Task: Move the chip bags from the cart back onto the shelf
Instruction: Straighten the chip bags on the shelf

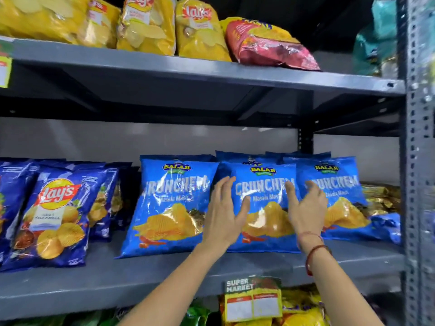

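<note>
Step in hand, by my judgement: seating one bag in its row on the shelf, late in the placing. My left hand [224, 215] and right hand [306, 208] are both raised in front of the middle bright-blue glossy foil chip bag printed "Crunchem" [263, 208]. Left fingers [223, 187] are spread apart and lie at the bag's left edge; right fingers [292, 191] are likewise apart, over its right half. Neither hand is clamped on anything. Whether the palms actually touch the foil, I cannot tell.

Position: the bag stands on the grey metal middle shelf board [164, 276], between my two hands, leaning back on more blue bags behind it. A matching blue Crunchem bag [174, 205] sits just beyond my left fingers, and another [341, 198] just beyond my right fingers, both overlapping its edges.

Orientation: print faces me, logo edge up, bottom seam on the board. Long axis runs roughly upright, top tilted slightly away from me.

Next move, as I judge it: confirm the bag stays leaning unaided, draw both hands back, then turn to the cart, which is not in view, for another bag.
</note>
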